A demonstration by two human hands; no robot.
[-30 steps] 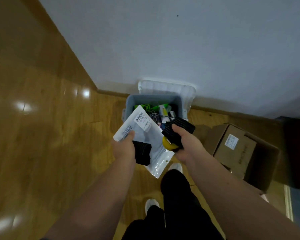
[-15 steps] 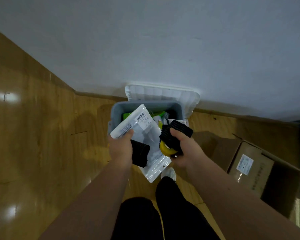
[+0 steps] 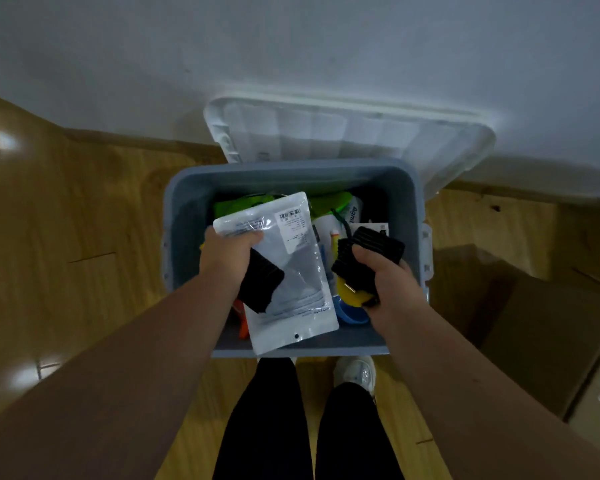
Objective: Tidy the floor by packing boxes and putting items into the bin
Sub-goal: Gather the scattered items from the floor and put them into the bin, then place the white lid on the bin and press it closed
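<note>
View from above of a wooden floor [image 3: 66, 237] meeting a pale wall [image 3: 291, 46]. A brown cardboard box [image 3: 534, 323] sits on the floor at the right. In the centre, just ahead of the person's feet, stands an open grey bin [image 3: 184, 202] with its white lid [image 3: 343, 133] propped against the wall behind it. Green, blue and orange odds and ends lie inside (too jumbled to identify). Over the bin, the left hand [image 3: 227, 252] curls round a clear plastic pouch [image 3: 291, 271] and a black folded cloth [image 3: 262, 285], thumb pressed on the pouch's top edge. The right hand [image 3: 385, 275] grips a black ribbed bundle [image 3: 371, 249], thumb on top, with a small yellow object [image 3: 352, 294] tucked under the fingers.
</note>
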